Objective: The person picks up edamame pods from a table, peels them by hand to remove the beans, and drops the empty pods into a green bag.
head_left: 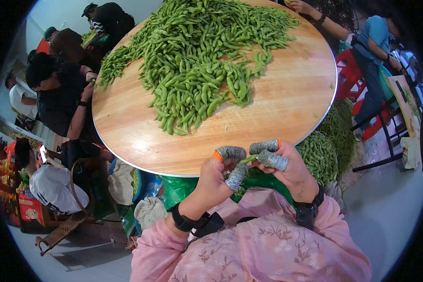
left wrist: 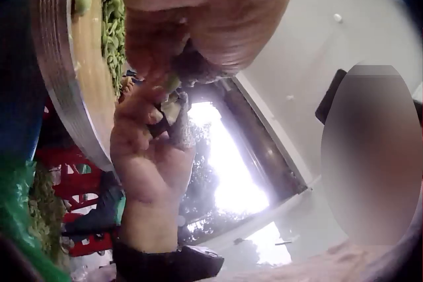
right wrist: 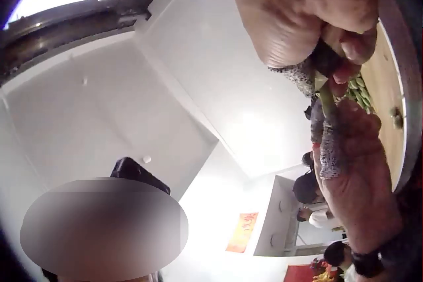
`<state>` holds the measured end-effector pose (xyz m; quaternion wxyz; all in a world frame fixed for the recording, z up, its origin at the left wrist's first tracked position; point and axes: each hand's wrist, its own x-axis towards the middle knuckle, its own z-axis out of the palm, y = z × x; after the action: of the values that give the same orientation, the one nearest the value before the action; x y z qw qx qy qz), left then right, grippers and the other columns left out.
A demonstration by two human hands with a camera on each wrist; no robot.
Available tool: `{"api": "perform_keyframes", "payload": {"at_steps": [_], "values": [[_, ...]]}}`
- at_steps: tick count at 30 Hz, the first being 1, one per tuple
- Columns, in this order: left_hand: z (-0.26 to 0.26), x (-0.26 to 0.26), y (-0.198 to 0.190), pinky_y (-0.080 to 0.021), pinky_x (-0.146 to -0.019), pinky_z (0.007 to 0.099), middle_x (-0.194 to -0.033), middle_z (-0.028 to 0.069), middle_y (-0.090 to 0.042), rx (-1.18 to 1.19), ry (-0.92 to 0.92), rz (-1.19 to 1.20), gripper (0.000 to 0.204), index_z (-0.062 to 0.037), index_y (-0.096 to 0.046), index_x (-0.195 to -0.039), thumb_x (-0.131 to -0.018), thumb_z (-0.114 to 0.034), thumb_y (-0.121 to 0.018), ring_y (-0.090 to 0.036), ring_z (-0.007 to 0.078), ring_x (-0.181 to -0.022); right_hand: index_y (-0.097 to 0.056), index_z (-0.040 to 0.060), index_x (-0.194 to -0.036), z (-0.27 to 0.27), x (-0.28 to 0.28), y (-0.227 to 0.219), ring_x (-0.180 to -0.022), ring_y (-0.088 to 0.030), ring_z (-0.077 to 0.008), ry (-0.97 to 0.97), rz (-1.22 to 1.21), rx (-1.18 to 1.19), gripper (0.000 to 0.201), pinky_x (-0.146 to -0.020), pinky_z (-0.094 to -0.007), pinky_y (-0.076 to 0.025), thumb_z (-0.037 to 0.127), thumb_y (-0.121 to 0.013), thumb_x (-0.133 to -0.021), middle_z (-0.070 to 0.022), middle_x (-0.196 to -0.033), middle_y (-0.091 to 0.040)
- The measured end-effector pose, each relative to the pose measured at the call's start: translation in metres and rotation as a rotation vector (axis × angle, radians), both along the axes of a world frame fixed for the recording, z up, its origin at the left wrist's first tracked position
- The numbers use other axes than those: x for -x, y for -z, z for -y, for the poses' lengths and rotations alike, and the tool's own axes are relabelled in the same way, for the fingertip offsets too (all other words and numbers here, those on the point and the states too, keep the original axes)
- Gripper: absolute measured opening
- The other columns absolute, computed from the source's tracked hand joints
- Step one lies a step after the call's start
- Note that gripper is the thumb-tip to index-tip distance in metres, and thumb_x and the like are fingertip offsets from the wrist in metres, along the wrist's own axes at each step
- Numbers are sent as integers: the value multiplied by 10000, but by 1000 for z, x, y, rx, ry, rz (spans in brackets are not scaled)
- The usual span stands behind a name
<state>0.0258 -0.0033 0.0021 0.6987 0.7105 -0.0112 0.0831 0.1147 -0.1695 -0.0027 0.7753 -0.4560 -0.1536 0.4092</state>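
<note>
Between my two hands, just off the near edge of the round wooden table, is a green edamame pod. My left hand pinches one end of it between thumb and forefinger. The other end is pinched by my right hand. Grey knitted sleeves cover the thumb and forefinger of both hands, some with orange edges. In the right wrist view the pod spans the covered fingertips, while in the left wrist view the fingers hide most of it. A large heap of edamame pods covers the far side of the table.
Green plastic hangs below the table's near edge. More pods are piled low on the right, near red stools. A person in black sits at the table's left; another arm reaches in at far right. A wooden chair stands lower left.
</note>
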Motion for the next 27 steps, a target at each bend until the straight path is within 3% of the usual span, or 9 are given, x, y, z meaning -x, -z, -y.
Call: {"api": "perform_keyframes", "payload": {"at_steps": [3, 5, 6, 8, 11, 13, 19, 23, 27], "values": [[-2, -3, -11, -438, -698, 229, -887, 90, -577, -54, 70, -178, 184, 33, -501, -995, -816, -10, -509, -543, 107, -801, -549, -9, -1019, -2, 8, -3, -698, -519, -65, 65, 189, 116, 231, -601, -185, -412, 67, -568, -801, -51, -861, -589], [-5, -6, -14, -433, -664, 250, -818, 120, -590, -506, 202, -123, 185, 34, -518, -965, -795, -35, -539, -556, 128, -747, -550, -15, -1015, -2, 12, -4, -717, -524, -73, 101, 275, 106, 229, -646, -200, -430, 43, -572, -794, -50, -873, -590], [-6, -4, -14, -433, -664, 250, -818, 120, -590, -503, 200, -126, 185, 34, -518, -965, -795, -35, -539, -556, 128, -747, -550, -21, -1010, -2, 13, -4, -731, -525, -79, 121, 316, 152, 227, -686, -214, -432, 19, -571, -787, -45, -878, -588], [-6, -3, -15, -428, -564, 386, -691, 188, -554, -582, 148, -135, 214, -50, -543, -946, -747, -120, -578, -544, 354, -682, -550, -26, -1004, -2, 14, -6, -746, -526, -85, 140, 357, 198, 226, -725, -228, -435, -5, -570, -780, -41, -883, -585], [0, 5, -13, -421, -526, 397, -677, 146, -551, -802, -10, -34, 185, -57, -554, -883, -709, -104, -596, -547, 328, -647, -571, -7, -972, -1, 17, -9, -729, -510, -65, 210, 241, 103, 179, -682, -207, -425, 44, -561, -801, -5, -823, -567], [2, 6, -10, -422, -517, 394, -687, 142, -548, -841, -21, 29, 208, -51, -558, -870, -671, -89, -603, -546, 317, -641, -588, 17, -943, 4, 16, -12, -678, -478, -38, 9, 158, 202, 162, -606, -173, -389, 117, -551, -821, 30, -748, -540], [0, 7, -9, -428, -520, 362, -715, 112, -544, -1084, -1, 130, 347, -67, -571, -896, -557, -51, -643, -551, 287, -647, -605, 39, -912, 5, 17, -5, -603, -428, -12, 17, 141, 176, 165, -524, -157, -322, 168, -543, -828, 63, -696, -520], [0, 8, -7, -431, -511, 363, -720, 104, -533, -1134, -4, 174, 323, -69, -568, -877, -562, -58, -636, -543, 288, -622, -605, 39, -906, 4, 17, -3, -596, -429, -17, 15, 123, 164, 160, -523, -164, -327, 164, -549, -823, 64, -697, -519], [0, 10, 2, -436, -509, 370, -697, 112, -526, -1155, -29, 206, 313, -63, -566, -869, -563, -55, -631, -539, 291, -596, -594, 0, -874, 2, 16, 5, -582, -470, -42, 42, 136, 165, 194, -508, -159, -352, 169, -600, -779, -18, -735, -584]]}}
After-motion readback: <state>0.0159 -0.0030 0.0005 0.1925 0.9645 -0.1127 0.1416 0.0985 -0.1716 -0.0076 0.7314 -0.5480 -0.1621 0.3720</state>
